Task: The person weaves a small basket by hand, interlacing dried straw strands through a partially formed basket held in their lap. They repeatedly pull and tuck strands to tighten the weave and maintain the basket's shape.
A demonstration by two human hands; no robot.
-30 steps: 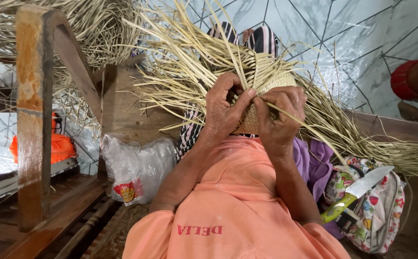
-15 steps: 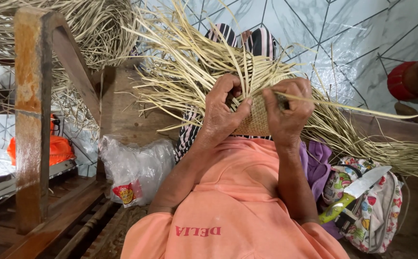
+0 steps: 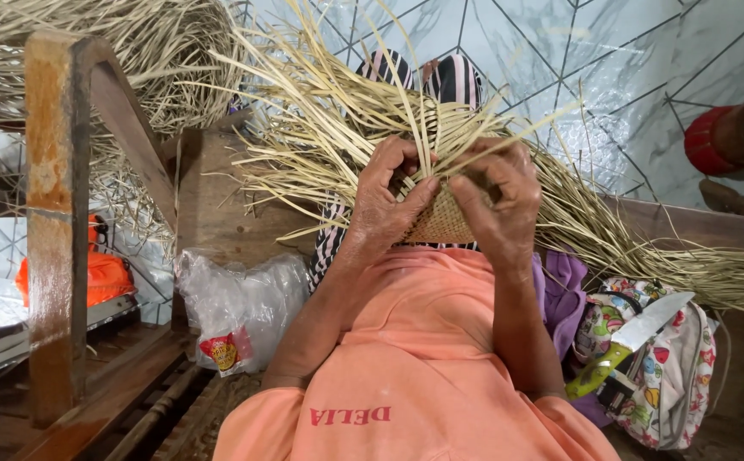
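both hands grip a small woven straw piece [image 3: 442,218] held up over the orange-shirted lap: the left hand [image 3: 386,201] is clenched on its left edge with the thumb pressing a strand, and the right hand [image 3: 498,201] pinches strands at its right edge. loose pale straw strands [image 3: 321,128] fan out from the weave up and to both sides, hiding most of the striped cloth [image 3: 453,78] behind.

one clear plastic bag [image 3: 240,307] lies lower left, just beside the left forearm, with a small red-and-yellow round label near its bottom. one orange bag [image 3: 103,277] sits further left, partly blocked by a rusty wooden frame post [image 3: 52,222]. at lower right, one floral pouch [image 3: 675,367] holds one knife [image 3: 624,341] — green-and-yellow handle, blade tilted upward. a purple cloth [image 3: 564,290] lies between the right forearm and the pouch. upper right — a red-banded round thing [image 3: 714,141], too cut off to tell.
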